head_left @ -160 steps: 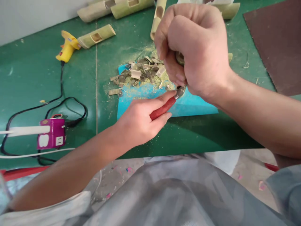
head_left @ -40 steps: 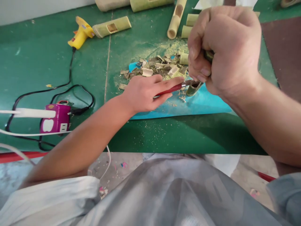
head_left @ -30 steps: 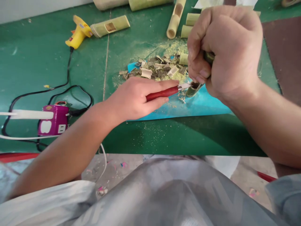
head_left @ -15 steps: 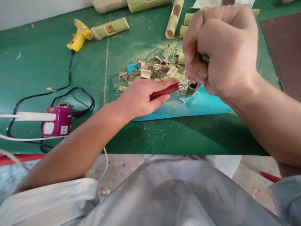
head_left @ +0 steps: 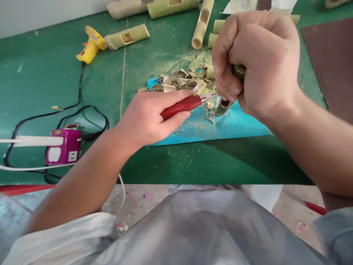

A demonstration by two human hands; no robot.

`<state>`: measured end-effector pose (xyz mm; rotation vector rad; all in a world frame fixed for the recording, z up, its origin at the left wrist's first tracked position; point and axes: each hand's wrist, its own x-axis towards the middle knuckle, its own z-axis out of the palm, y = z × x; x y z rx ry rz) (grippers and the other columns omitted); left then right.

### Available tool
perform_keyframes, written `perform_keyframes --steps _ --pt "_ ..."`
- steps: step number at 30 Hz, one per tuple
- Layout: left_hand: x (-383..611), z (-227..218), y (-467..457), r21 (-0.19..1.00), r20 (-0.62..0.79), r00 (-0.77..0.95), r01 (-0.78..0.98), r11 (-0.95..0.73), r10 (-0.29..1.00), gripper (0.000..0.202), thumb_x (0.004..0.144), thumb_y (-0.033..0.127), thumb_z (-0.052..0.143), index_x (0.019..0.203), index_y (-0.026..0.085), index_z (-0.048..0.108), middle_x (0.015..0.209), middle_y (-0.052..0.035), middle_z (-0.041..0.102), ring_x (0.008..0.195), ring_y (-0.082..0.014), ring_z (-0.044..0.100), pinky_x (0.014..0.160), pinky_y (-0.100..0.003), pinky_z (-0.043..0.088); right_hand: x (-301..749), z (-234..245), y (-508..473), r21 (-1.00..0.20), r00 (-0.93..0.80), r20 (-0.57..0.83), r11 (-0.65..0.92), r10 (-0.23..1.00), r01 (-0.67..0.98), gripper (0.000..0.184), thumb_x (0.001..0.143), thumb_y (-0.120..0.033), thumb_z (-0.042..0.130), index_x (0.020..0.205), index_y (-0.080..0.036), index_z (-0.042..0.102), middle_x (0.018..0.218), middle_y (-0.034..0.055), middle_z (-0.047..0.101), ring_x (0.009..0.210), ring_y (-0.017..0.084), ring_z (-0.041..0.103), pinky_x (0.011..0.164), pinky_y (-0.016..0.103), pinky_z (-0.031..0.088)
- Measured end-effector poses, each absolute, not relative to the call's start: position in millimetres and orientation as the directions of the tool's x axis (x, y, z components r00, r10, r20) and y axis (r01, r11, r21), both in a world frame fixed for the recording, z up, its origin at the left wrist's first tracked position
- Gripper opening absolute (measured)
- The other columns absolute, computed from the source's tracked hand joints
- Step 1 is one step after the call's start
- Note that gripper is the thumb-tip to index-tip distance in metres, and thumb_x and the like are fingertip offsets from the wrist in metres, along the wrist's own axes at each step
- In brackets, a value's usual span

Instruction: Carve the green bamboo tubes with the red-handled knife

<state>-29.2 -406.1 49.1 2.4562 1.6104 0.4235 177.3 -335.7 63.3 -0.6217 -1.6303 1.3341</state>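
Moved since half a second ago: the left hand point(head_left: 147, 116) and its knife point(head_left: 182, 106), drawn back leftward from the mouth of the bamboo tube point(head_left: 222, 110).

Far left: purple socket box point(head_left: 62, 147), on the green bench point(head_left: 165, 165); beyond it, a yellow glue gun point(head_left: 91, 46).

Left hand: grasping the knife by its red handle, blade point(head_left: 209, 96) pointing right. Likely light and stiff; best held by the handle alone.

Centre: chips point(head_left: 168, 87) heaped partly on a blue sheet point(head_left: 234, 125).

Right of centre: the bamboo tube, tilted above the sheet, mouth just beside the blade tip; contact cannot be told. Probably light, rigid, slick-skinned, liable to split lengthwise; best gripped round the middle, clear of the mouth.

Right hand point(head_left: 256, 62): clenched firmly round the tube, fingers near the blade.
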Motion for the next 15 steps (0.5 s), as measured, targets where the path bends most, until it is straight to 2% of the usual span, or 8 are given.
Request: perform_keyframes --steps 3,4,7,8,10,12,13,15 --pt "-27 53 -414 0.33 0.031 0.307 0.895 -0.299 0.951 0.033 0.095 0.039 0.045 0.109 0.021 0.07 0.083 -0.0028 0.073 0.07 -0.016 0.064 0.066 -0.028 0.048 174 70 -339 -0.95 -0.358 0.311 0.271 0.88 -0.157 0.029 0.079 -0.01 0.045 0.053 -0.023 0.045 0.042 -0.0071 0.039 0.035 0.009 0.03 0.039 0.029 0.022" --pt "-25 51 -417 0.325 -0.008 0.287 0.907 -0.269 0.958 0.032 0.094 0.036 0.045 0.106 0.02 0.069 0.081 -0.0029 0.072 0.067 -0.0155 0.063 0.064 -0.028 0.046 174 73 -340 -0.925 -0.194 0.36 0.322 0.913 -0.201 0.032 0.079 -0.011 0.042 0.049 -0.023 0.04 0.039 -0.0075 0.031 0.034 0.008 0.021 0.038 0.03 0.016" --pt "-18 42 -429 0.283 -0.069 0.242 0.935 -0.214 0.968 0.032 0.089 0.039 0.056 0.112 0.019 0.065 0.091 -0.0044 0.074 0.072 -0.0177 0.066 0.065 -0.028 0.047 180 81 -338 -0.939 -0.316 0.334 0.286 0.888 -0.19 0.027 0.08 -0.016 0.041 0.055 -0.023 0.047 0.048 -0.005 0.039 0.04 0.01 0.035 0.042 0.029 0.028" --pt "-15 38 -432 0.261 -0.087 0.251 0.94 -0.221 0.964 0.036 0.086 0.042 0.062 0.114 0.02 0.063 0.096 -0.0046 0.075 0.077 -0.019 0.068 0.066 -0.028 0.048 184 83 -336 -0.932 -0.353 0.351 0.287 0.867 -0.221 0.027 0.082 -0.022 0.04 0.057 -0.024 0.049 0.047 -0.0046 0.037 0.041 0.011 0.035 0.042 0.028 0.028" --pt "-12 31 -438 0.206 -0.127 0.31 0.937 -0.281 0.942 0.038 0.083 0.045 0.07 0.112 0.022 0.064 0.099 -0.0039 0.074 0.082 -0.0204 0.069 0.066 -0.028 0.048 191 84 -332 -0.922 -0.425 0.36 0.246 0.831 -0.3 0.027 0.081 -0.025 0.036 0.058 -0.025 0.05 0.045 -0.004 0.036 0.038 0.011 0.032 0.041 0.029 0.031" --pt "-12 26 -441 0.151 -0.155 0.39 0.917 -0.368 0.908 0.026 0.087 0.041 0.067 0.105 0.022 0.066 0.096 -0.0034 0.073 0.081 -0.0201 0.069 0.064 -0.028 0.046 198 83 -328 -0.891 -0.38 0.385 0.233 0.841 -0.389 0.034 0.085 -0.02 0.028 0.061 -0.025 0.052 0.045 -0.004 0.028 0.038 0.012 0.028 0.04 0.029 0.029" --pt "-13 24 -441 0.124 -0.148 0.425 0.904 -0.41 0.893 0.019 0.09 0.036 0.064 0.102 0.022 0.067 0.093 -0.0035 0.072 0.079 -0.0199 0.069 0.062 -0.028 0.046 201 83 -326 -0.921 -0.446 0.339 0.195 0.829 -0.337 0.039 0.092 -0.017 0.025 0.067 -0.024 0.054 0.049 -0.0035 0.031 0.041 0.013 0.032 0.043 0.029 0.033" --pt "-16 19 -440 0.073 -0.114 0.472 0.882 -0.466 0.874 0.014 0.092 0.028 0.058 0.099 0.021 0.069 0.09 -0.0038 0.072 0.076 -0.0201 0.069 0.062 -0.03 0.045 205 83 -322 -0.92 -0.519 0.345 0.172 0.782 -0.352 0.043 0.1 -0.015 0.023 0.073 -0.023 0.056 0.052 -0.0043 0.034 0.041 0.012 0.029 0.042 0.028 0.034"
